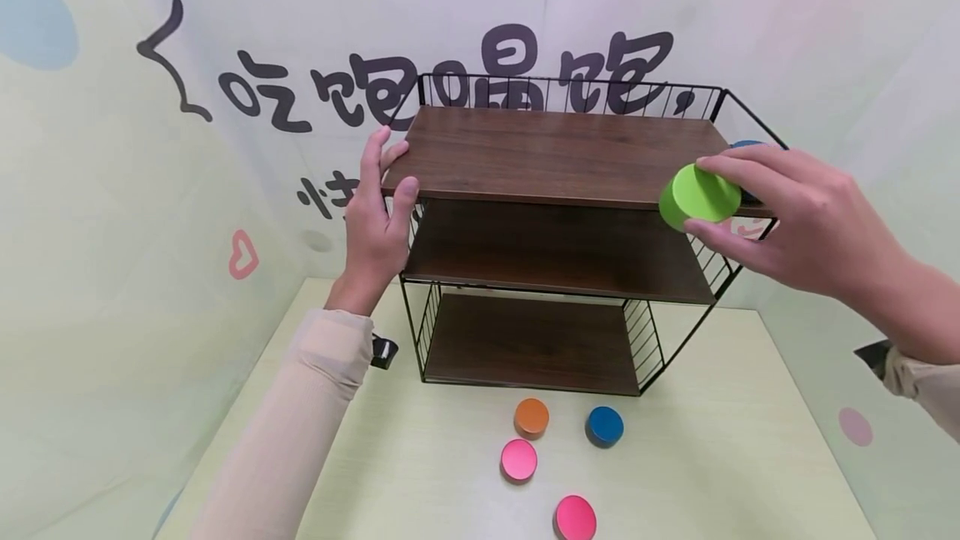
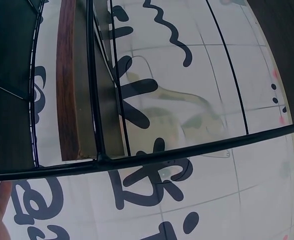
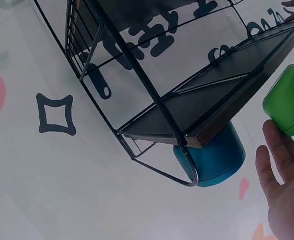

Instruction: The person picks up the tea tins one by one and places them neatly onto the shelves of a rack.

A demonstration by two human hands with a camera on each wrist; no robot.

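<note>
My right hand [image 1: 817,223] pinches a green round tin [image 1: 701,194] between thumb and fingers, tilted, in front of the top shelf's right end. The right wrist view shows the seam round that green tin at its edge. Just behind my right hand, a blue round tin [image 3: 216,157] sits at the right end of the top board [image 1: 555,152], mostly hidden in the head view. My left hand [image 1: 378,227] holds the left end of the three-tier rack, thumb at its front corner and fingers over the side. In the left wrist view only a bit of that hand shows, beside the black wire rail [image 2: 151,157].
The middle board [image 1: 555,252] and bottom board [image 1: 532,344] bear nothing visible. On the pale table [image 1: 420,457] before the rack stand an orange tin [image 1: 532,417], another blue tin [image 1: 604,426] and two pink tins [image 1: 518,461]. A printed wall sheet [image 1: 480,7] hangs behind.
</note>
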